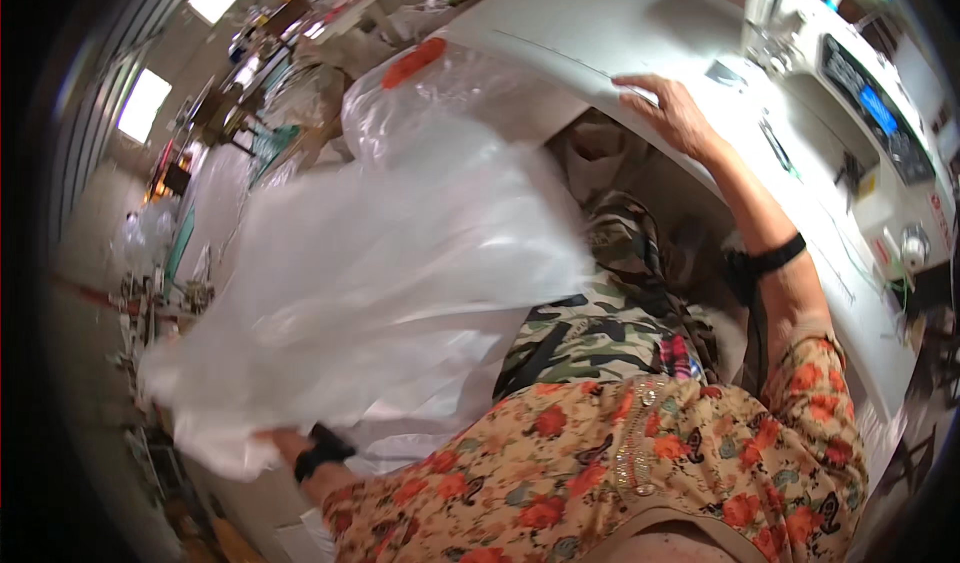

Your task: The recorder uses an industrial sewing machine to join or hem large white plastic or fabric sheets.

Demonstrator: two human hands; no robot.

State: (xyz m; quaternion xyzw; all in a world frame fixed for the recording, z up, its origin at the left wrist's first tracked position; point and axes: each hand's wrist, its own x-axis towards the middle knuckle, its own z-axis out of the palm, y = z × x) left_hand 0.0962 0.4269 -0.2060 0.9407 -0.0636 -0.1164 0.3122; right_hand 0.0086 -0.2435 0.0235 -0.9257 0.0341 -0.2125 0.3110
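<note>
A large, thin, translucent white sheet (400, 243), blurred by motion, spreads across the left and middle over my lap. I cannot tell whether it is plastic or cloth. At its lower left edge is my left hand (275, 440), with its fingers hidden behind the sheet. My right hand (672, 115) rests at the near edge of the white sewing table (590, 23). Its fingers are apart and hold nothing. To the right of that hand stands a white sewing machine (800, 48) with a control panel (878, 111) and a lit blue screen.
Clear plastic bagging (450, 83) with an orange-red piece (413, 64) lies beyond the sheet. A small dark tool, perhaps thread snips (775, 146), lies on the table beside the machine. Cluttered racks and bags (270, 93) fill the far left.
</note>
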